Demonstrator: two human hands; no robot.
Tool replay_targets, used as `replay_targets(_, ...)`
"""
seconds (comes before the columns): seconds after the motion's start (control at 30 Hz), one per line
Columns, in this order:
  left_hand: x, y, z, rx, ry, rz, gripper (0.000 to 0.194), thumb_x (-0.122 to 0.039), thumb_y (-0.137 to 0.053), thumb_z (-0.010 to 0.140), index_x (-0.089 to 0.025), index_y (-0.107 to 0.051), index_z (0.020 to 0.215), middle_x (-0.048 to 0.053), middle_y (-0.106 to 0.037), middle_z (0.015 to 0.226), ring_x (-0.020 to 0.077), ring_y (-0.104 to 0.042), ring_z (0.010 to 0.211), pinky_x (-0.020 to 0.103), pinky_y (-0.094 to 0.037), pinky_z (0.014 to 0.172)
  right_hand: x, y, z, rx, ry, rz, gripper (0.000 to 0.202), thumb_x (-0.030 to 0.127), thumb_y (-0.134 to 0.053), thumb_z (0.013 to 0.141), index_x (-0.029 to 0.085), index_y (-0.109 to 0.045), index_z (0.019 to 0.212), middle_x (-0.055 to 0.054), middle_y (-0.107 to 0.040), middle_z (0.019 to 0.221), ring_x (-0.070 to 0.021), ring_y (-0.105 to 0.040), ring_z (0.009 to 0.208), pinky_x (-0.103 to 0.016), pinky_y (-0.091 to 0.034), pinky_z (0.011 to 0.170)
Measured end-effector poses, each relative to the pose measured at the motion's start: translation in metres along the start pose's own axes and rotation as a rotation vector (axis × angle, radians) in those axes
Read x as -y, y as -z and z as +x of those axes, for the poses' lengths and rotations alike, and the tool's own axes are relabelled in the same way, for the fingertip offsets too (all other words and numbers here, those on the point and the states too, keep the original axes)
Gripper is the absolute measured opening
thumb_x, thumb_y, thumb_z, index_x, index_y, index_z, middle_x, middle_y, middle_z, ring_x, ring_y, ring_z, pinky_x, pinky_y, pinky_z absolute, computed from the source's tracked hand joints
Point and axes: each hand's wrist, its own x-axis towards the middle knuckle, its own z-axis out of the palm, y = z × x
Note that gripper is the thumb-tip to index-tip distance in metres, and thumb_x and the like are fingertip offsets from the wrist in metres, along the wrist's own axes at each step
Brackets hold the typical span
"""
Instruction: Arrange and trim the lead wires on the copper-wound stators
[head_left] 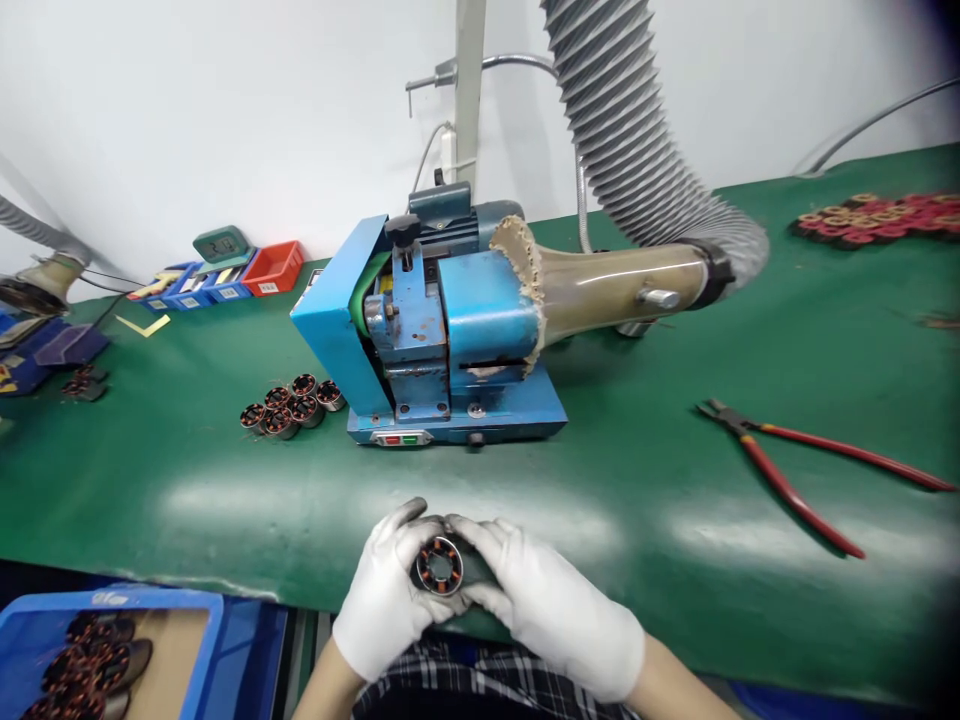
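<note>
"Head view, lower centre: left hand [390, 590] and right hand [551, 605] both grasp one wound ring [451, 572]!"

"Progress?"

"Seemingly midway: a ring cluster [278, 398] left of centre, more in the lower-left bin [207, 640]; which are finished, unclear."

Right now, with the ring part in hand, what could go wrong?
The left hand holds the ring part near the front edge of the bench, so it might slip and fall. Its copper-coloured windings are exposed, so careless pressing could perhaps disturb them. The pliers lie open; the right hand, reaching that way, may catch them.
</note>
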Motion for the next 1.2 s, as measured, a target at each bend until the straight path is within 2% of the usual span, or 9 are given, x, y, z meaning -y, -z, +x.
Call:
replay_targets(0.17,-0.005,0.005,0.001,0.048,0.078,-0.289,0.044,-0.019,-0.066,0.054,-0.017,-0.056,0.097,0.007,-0.057,0.105,0.0194,-0.055,0.1,0.03,-0.046,0.088,0.014,0.001,0.002,0.063,0.057,-0.107,0.023,0.021,-0.04,0.087,0.012,-0.056,0.1,-0.009,-0.058,0.091,-0.0194,-0.052,0.081,-0.034,-0.041,0.076)
replay_targets(0.33,-0.024,0.021,-0.005,0.131,0.281,-0.491,0.05,-0.022,-0.067,0.059,-0.018,-0.053,0.107,0.007,-0.056,0.108,0.0171,-0.058,0.092,0.029,-0.049,0.083,0.019,0.005,0.0,-0.111,0.277,-0.384,0.022,0.005,-0.036,0.073,0.013,-0.056,0.076,-0.008,-0.052,0.068,-0.018,-0.043,0.062,-0.031,-0.034,0.06)
replay_targets(0.5,-0.036,0.047,-0.001,0.145,0.204,-0.721,0.029,-0.032,-0.06,0.072,-0.017,-0.059,0.097,0.009,-0.052,0.117,0.0189,-0.056,0.101,0.028,-0.049,0.085,0.029,0.012,0.0,-0.119,0.112,-0.012,0.027,0.023,-0.03,0.088,0.015,-0.049,0.071,-0.003,-0.053,0.064,-0.0106,-0.045,0.056,-0.022,-0.033,0.056)
replay_targets(0.63,-0.045,0.06,0.005,-0.027,-0.103,-0.318,0.011,-0.019,-0.051,0.08,-0.018,-0.06,0.086,0.006,-0.057,0.103,0.013,-0.056,0.095,0.023,-0.047,0.085,0.039,0.021,-0.001,-0.098,0.002,0.161,0.025,0.025,-0.034,0.088,0.015,-0.045,0.068,-0.001,-0.051,0.063,-0.0095,-0.045,0.058,-0.02,-0.033,0.057)
replay_targets(0.77,-0.044,0.054,0.001,-0.198,-0.172,0.246,0.055,-0.031,-0.065,0.068,-0.019,-0.045,0.118,0.011,-0.042,0.113,0.0183,-0.046,0.108,0.025,-0.047,0.086,0.041,0.022,-0.001,-0.14,-0.045,0.264,0.024,0.025,-0.035,0.088,0.015,-0.043,0.068,0.0,-0.049,0.063,-0.009,-0.044,0.058,-0.019,-0.034,0.057)
replay_targets(0.87,-0.044,0.046,-0.001,-0.197,-0.211,0.186,0.047,-0.027,-0.06,0.073,-0.022,-0.044,0.117,0.01,-0.039,0.113,0.0154,-0.048,0.104,0.022,-0.048,0.081,0.039,0.017,-0.001,-0.198,-0.046,0.166,0.024,0.024,-0.032,0.089,0.016,-0.046,0.071,-0.001,-0.053,0.065,-0.0107,-0.047,0.06,-0.022,-0.035,0.059)
replay_targets(1.0,-0.051,0.037,-0.003,-0.266,-0.006,-0.052,0.028,-0.014,-0.057,0.071,-0.022,-0.047,0.097,0.007,-0.04,0.114,0.0146,-0.046,0.111,0.023,-0.047,0.086,0.042,0.012,-0.004,-0.267,-0.078,-0.078,0.029,0.026,-0.026,0.09,0.017,-0.05,0.075,-0.003,-0.055,0.065,-0.0149,-0.051,0.06,-0.026,-0.034,0.057)
replay_targets(1.1,-0.053,0.033,-0.004,-0.36,0.079,-0.119,0.044,-0.015,-0.06,0.069,-0.022,-0.042,0.108,0.008,-0.039,0.115,0.0138,-0.051,0.105,0.025,-0.048,0.087,0.048,0.013,-0.007,-0.318,-0.055,-0.053,0.031,0.029,-0.026,0.091,0.018,-0.051,0.076,-0.004,-0.056,0.066,-0.0145,-0.053,0.06,-0.025,-0.035,0.056)
replay_targets(1.2,-0.049,0.03,-0.002,-0.212,0.09,-0.088,0.06,-0.019,-0.065,0.067,-0.025,-0.039,0.12,0.009,-0.043,0.119,0.018,-0.049,0.111,0.029,-0.047,0.091,0.052,0.014,-0.009,-0.354,-0.055,0.054,0.03,0.028,-0.028,0.091,0.018,-0.051,0.075,-0.002,-0.057,0.067,-0.013,-0.053,0.06,-0.024,-0.036,0.057)
